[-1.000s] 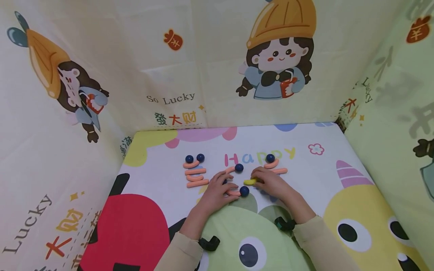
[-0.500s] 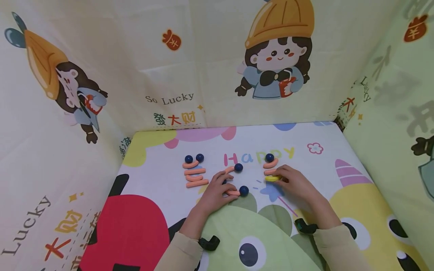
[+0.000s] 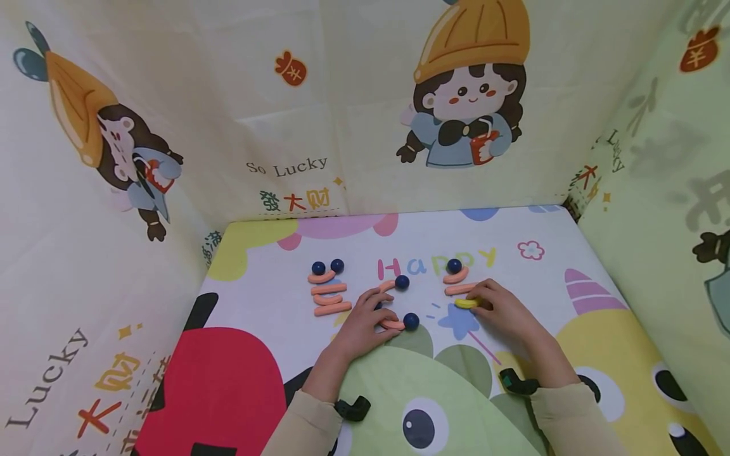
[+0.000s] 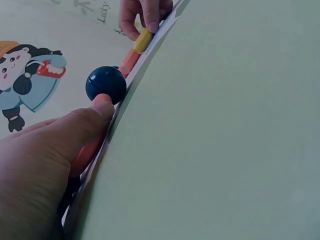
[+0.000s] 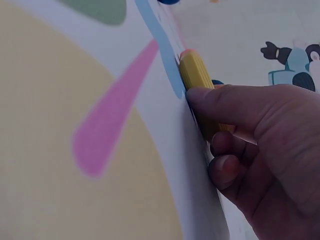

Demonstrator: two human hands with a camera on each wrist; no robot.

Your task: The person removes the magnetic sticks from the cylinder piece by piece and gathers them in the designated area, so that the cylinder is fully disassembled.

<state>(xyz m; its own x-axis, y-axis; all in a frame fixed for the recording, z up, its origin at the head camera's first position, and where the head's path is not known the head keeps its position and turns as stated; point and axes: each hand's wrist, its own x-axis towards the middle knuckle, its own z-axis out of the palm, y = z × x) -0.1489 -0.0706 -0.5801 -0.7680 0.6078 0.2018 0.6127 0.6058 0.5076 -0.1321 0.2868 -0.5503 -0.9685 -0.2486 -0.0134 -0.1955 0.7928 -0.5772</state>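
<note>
In the head view my right hand [image 3: 507,310] pinches a short yellow ridged stick [image 3: 465,304] just below a straight pink stick [image 3: 457,289]. The right wrist view shows the yellow stick [image 5: 194,70] between thumb and fingers, close to the tabletop. My left hand [image 3: 365,322] rests on the table, thumb and index finger around a curved pink stick [image 3: 392,324] with a navy ball [image 3: 411,322] at its end. Another curved pink stick [image 3: 387,285], tipped with a navy ball [image 3: 402,282], lies by its other fingers. The palm partly hides a further navy ball.
Left of the hands lies a column of pink sticks [image 3: 329,289] topped by two navy balls. At the right, a curved pink stick [image 3: 456,277] with a navy ball [image 3: 454,266] lies above the straight one. Printed cloth walls [image 3: 365,126] surround the table's back and sides.
My right hand has carried the yellow stick rightward, from near the left hand to below the straight pink stick, then slightly nearer to me. The left hand has stayed in place.
</note>
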